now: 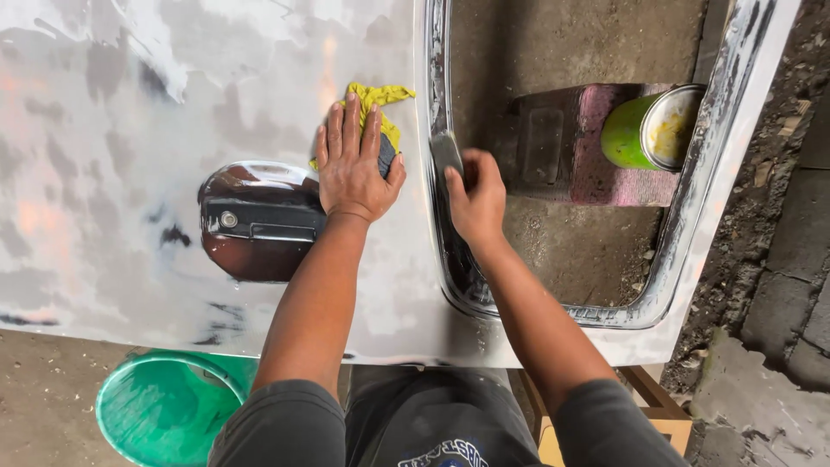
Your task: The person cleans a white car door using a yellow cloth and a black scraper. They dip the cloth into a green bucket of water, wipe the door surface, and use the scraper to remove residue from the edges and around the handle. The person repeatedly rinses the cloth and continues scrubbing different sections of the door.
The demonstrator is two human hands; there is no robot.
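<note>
Left hand (353, 164) flat, fingers spread, pressing yellow rag (380, 108) onto grey car door (112, 156). Right hand (474, 197) pinching sanding block (445, 152) against window frame (437, 78).

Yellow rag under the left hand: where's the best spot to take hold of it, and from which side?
Probably by the bunched free end of the yellow rag, poking out past the fingertips of the left hand. Come from the far side of the panel: that end lies uncovered on the flat surface, while the rest is pinned beneath the palm.
</note>
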